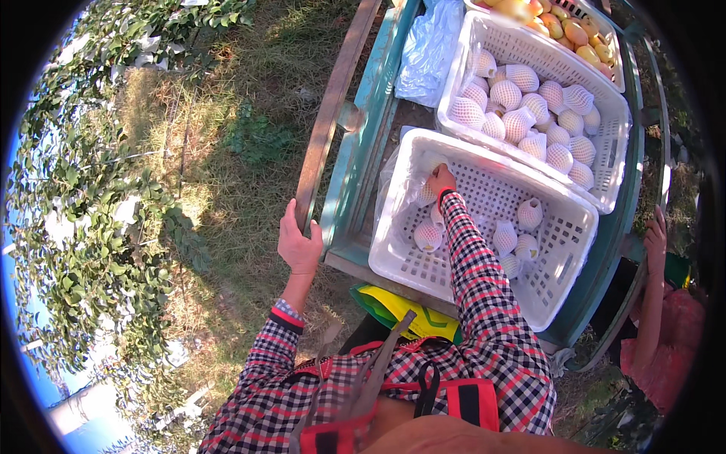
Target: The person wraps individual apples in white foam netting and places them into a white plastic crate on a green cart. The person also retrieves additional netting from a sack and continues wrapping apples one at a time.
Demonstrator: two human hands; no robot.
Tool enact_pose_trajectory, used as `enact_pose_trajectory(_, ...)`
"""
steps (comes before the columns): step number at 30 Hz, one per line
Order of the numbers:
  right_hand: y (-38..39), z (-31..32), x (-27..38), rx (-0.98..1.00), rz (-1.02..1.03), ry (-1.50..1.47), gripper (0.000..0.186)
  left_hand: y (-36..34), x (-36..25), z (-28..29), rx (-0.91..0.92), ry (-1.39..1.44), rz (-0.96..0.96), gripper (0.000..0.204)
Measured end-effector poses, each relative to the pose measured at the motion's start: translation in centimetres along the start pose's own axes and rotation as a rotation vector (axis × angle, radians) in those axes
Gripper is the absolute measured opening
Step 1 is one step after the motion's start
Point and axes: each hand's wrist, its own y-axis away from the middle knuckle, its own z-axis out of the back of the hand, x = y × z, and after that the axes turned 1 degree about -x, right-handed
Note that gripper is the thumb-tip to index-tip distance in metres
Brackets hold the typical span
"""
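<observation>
Left hand [301, 248] was half-open against the rusty rail [325, 129]. Right hand [441, 181] was down in the near crate [392, 227], fingers curled by the left-side netted fruit [428, 237], but I couldn't tell if it had a grip on one. That crate looked only part done to me: one small bunch either side, plenty of room left. The middle crate [620, 163] was way fuller, all netted. Bare fruit [573, 32] up top had no nets yet.

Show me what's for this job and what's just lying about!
Probably for the job: foam-netted fruit; nearest white crate; fuller white crate; bare red-and-yellow fruit.

Maybe lying about: crumpled pale-blue plastic; yellow-and-green material.
</observation>
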Motion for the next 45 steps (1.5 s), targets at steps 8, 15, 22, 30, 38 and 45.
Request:
enact_pose_trajectory(8, 3.6, 2.2, -3.0, -0.065, -0.042, -0.177, 0.046, -0.7, -0.2, -0.3, -0.026, 0.033, -0.080, 0.061)
enact_pose_trajectory(15, 15.0, 4.5, 1.9, -0.079, 0.029, -0.248, 0.031, -0.5, 0.3, 0.2, -0.059, 0.112, -0.146, 0.058)
enact_pose_trajectory(22, 32.8, 9.7, 13.6, 0.543, 0.526, -0.316, 0.025, -0.5, 0.8, -0.1, -0.057, 0.241, -0.163, 0.055)
enact_pose_trajectory(30, 35.5, 3.2, 16.8, 0.614, 0.822, 0.358, 0.052, -0.5, 1.1, -0.2, -0.022, 0.300, -0.147, 0.052)
enact_pose_trajectory(38, 35.9, 1.9, 15.4, 0.393, 0.439, 0.867, 0.028, -0.3, 1.4, -0.1, -0.032, 0.349, -0.184, 0.053)
enact_pose_trajectory(45, 46.1, 9.0, 2.2, 0.540, -0.156, 0.830, 0.025, -0.4, 1.0, -0.7, -0.046, 0.403, -0.230, 0.053)
